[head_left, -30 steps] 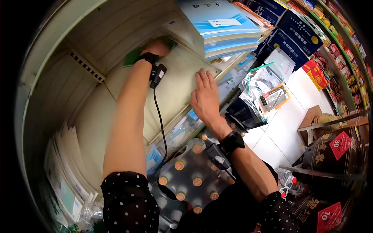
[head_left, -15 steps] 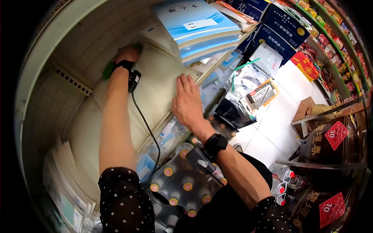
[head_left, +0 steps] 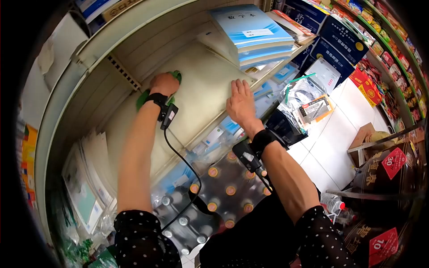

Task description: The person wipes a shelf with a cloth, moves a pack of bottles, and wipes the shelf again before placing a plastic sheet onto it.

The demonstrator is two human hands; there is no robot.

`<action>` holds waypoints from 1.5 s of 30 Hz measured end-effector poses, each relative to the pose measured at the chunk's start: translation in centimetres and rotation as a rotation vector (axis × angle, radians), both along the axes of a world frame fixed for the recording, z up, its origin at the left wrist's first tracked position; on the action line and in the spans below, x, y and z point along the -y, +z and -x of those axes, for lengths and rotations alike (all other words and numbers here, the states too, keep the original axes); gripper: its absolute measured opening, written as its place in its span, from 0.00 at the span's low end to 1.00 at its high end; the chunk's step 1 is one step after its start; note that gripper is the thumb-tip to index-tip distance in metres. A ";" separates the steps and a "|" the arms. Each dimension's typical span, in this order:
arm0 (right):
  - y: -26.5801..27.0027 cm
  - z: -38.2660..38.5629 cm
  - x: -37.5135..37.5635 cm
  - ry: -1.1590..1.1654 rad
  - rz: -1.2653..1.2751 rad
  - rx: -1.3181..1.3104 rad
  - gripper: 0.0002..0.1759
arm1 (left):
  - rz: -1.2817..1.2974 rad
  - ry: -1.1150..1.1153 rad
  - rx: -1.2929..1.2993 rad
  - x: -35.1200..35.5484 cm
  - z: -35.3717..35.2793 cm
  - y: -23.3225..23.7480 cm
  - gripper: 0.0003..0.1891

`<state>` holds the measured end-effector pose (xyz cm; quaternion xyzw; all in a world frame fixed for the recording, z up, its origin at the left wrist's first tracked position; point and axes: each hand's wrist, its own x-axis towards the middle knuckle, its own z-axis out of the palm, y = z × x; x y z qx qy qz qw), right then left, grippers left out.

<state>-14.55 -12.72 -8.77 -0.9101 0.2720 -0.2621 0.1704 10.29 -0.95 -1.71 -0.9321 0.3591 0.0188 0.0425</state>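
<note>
My left hand (head_left: 163,83) is closed over a green cloth (head_left: 142,99), pressing it onto the cream shelf board (head_left: 201,73) near the back panel. Green edges of the cloth show on both sides of the hand; the fingers themselves are mostly hidden. At the front edge of the same board, my right hand (head_left: 241,103) lies flat with its fingers stretched out, holding nothing. Beyond it, a stack of blue books (head_left: 252,33) stands at the far end of the shelf.
Papers and booklets (head_left: 85,178) lean at the near left end. Shrink-wrapped bottles (head_left: 230,190) stand below the shelf. To the right are a clear plastic bag (head_left: 304,100), dark blue boxes (head_left: 342,38) and dark jars with red labels (head_left: 380,174). A metal bracket (head_left: 124,73) runs up the back panel.
My left hand has moved with the green cloth along the back of the board, toward the bracket. My right hand stays at the front edge. The whole view has shifted.
</note>
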 end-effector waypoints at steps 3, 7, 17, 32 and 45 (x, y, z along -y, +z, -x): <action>-0.2 -0.2 0.1 -0.003 0.021 0.001 0.34 | -0.017 -0.109 0.012 -2.8 0.8 -0.9 0.17; -0.8 -0.1 0.2 0.007 0.061 0.027 0.33 | -0.149 -0.148 0.004 -4.6 6.2 1.0 0.19; -1.2 -0.1 1.1 0.084 0.229 0.080 0.29 | 0.183 -0.167 -0.022 -2.0 -0.1 -1.7 0.26; 0.0 0.2 0.3 0.055 0.158 0.008 0.30 | 0.314 -0.001 -0.046 5.8 -12.7 -5.5 0.19; -0.7 -0.1 0.7 0.036 0.150 -0.008 0.30 | 0.154 -0.042 -0.143 -2.3 -1.1 -0.2 0.24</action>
